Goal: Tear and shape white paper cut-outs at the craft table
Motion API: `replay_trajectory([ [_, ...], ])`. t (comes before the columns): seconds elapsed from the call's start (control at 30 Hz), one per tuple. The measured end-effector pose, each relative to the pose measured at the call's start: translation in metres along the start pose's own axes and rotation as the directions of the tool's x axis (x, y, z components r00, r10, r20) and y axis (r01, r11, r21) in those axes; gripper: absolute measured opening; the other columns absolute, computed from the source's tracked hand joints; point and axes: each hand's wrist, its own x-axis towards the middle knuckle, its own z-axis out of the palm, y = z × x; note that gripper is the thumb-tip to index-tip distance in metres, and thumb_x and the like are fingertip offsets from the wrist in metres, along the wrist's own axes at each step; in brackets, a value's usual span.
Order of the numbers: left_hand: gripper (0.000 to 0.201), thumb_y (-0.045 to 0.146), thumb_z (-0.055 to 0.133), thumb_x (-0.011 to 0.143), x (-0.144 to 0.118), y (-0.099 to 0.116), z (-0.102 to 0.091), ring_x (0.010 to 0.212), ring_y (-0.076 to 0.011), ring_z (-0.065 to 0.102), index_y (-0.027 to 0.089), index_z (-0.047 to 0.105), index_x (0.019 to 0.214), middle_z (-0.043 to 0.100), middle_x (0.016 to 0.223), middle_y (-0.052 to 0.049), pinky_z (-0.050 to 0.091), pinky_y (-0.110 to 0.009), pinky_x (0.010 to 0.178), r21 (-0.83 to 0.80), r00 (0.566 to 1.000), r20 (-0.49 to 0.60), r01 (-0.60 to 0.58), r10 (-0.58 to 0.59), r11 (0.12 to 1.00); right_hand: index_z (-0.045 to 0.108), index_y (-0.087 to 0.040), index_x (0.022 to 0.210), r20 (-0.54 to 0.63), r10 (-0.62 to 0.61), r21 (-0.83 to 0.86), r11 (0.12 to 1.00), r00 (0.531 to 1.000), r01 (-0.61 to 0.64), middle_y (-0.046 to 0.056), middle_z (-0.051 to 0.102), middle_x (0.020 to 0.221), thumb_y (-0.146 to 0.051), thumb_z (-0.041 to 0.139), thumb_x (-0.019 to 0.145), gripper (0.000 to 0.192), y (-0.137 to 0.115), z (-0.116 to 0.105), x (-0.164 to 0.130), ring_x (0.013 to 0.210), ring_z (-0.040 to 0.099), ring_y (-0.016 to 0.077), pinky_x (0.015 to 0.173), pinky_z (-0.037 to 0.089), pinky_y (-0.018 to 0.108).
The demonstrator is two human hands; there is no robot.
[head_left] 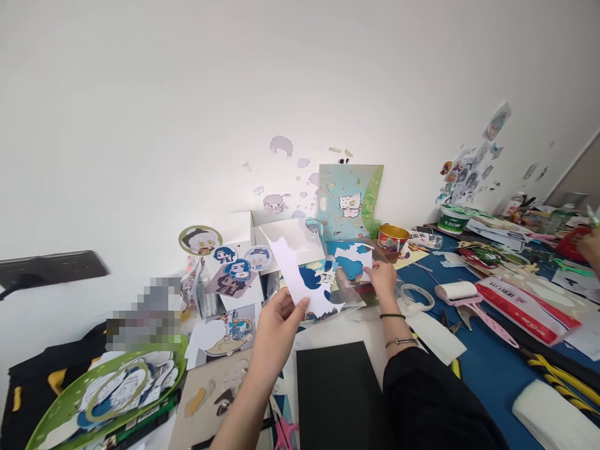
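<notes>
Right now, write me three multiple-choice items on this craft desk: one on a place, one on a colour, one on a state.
1. Where is the pink lint roller?
A. on the blue mat, to the right of the right hand
B. inside the green tray
C. stuck on the wall

2. What colour is the tray at lower left?
A. red
B. green
C. black

3. What is the left hand doing?
A. resting flat on the desk
B. holding scissors
C. pinching a white cut sheet

Answers: 1 A, it lies on the blue mat beyond the right hand; 2 B, its rim is bright green; 3 C, thumb and fingers grip the sheet's lower edge.
</notes>
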Motion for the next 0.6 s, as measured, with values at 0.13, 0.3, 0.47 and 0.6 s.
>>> replay_trajectory([
  [0.13, 0.035, 0.048, 0.063, 0.074, 0.001, 0.0, -0.002, 0.084, -0.0227, 0.067, 0.017, 0.066, 0.088, 0.073, 0.088, -0.007, 0.056, -0.036, 0.078, -0.083, 0.999, 0.019, 0.038, -0.037, 0.996, 0.058, -0.018, 0.062, 0.0, -0.023, 0.292, 0.956, 1.0, 0.022, 0.003, 0.058, 0.056, -0.038, 0.069, 0.063, 0.023, -0.027, -0.032, -0.002, 0.065, 0.06, 0.0226, 0.058, 0.044, 0.031],
  [0.3, 0.028, 0.045, 0.068, 0.074, -0.006, 0.014, 0.001, 0.082, -0.0187, 0.064, 0.017, 0.066, 0.073, 0.069, 0.08, -0.003, 0.053, -0.031, 0.083, -0.224, 0.995, 0.039, 0.1, -0.094, 0.969, 0.06, -0.019, 0.079, 0.095, -0.237, 0.743, 0.664, 0.967, 0.09, -0.001, 0.059, 0.064, -0.046, 0.069, 0.069, 0.031, -0.085, -0.081, -0.052, 0.054, 0.052, 0.0113, 0.051, 0.043, 0.025],
  [0.47, 0.022, 0.037, 0.069, 0.076, -0.018, 0.035, 0.002, 0.078, -0.0148, 0.061, 0.018, 0.072, 0.087, 0.069, 0.085, -0.003, 0.053, -0.028, 0.081, -0.386, 0.992, 0.042, 0.123, -0.115, 0.914, 0.066, -0.021, 0.09, 0.425, -0.556, 0.833, 0.549, 0.715, -0.068, 0.001, 0.069, 0.086, -0.032, 0.078, 0.066, 0.029, -0.123, -0.083, -0.125, 0.076, 0.063, 0.0149, 0.066, 0.05, 0.026],
  [0.6, 0.018, 0.031, 0.069, 0.078, -0.023, 0.046, -0.003, 0.071, -0.0101, 0.057, 0.02, 0.074, 0.091, 0.068, 0.085, -0.002, 0.053, -0.024, 0.076, -0.479, 0.996, 0.033, 0.092, -0.087, 0.873, 0.066, -0.02, 0.096, 0.542, -0.552, 0.72, 0.694, 0.634, -0.011, 0.005, 0.071, 0.095, -0.038, 0.074, 0.071, 0.032, -0.128, -0.075, -0.14, 0.085, 0.064, 0.0196, 0.069, 0.051, 0.029],
])
